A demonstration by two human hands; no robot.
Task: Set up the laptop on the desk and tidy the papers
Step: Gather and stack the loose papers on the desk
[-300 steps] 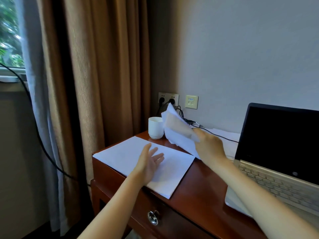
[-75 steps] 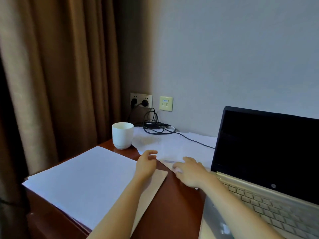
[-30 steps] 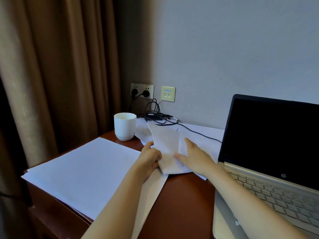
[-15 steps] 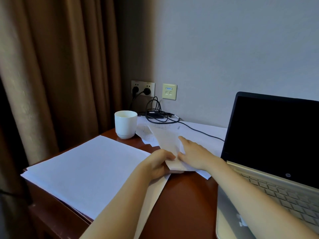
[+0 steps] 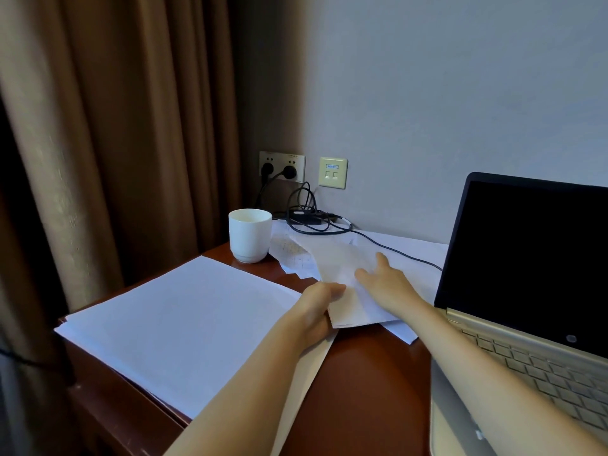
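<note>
A squared-up stack of papers covers the left end of the tabletop, its corner just past the left edge; that looks like the pile everything is being gathered onto. A white cup stands at the back left corner, just clear of the stack and out of the way.

The left hand pinches the near corner of a loose sheet, thumb on top, probably to draw it toward the stack. The right hand lies flat on the same sheet with its fingers spread, gripping nothing, which seems meant to steady the paper and keep the ones beneath from sliding. More sheets lie under it along the back edge, with a black cable running across them from the wall. It may drag when they are pulled.

The laptop sits open at the right end, its screen dark.

A second ago the sheet was tipped up more steeply; now it lies lower. Half a second ago the right hand was pressed against the left thumb; it has since slid away, fingers fanned.
</note>
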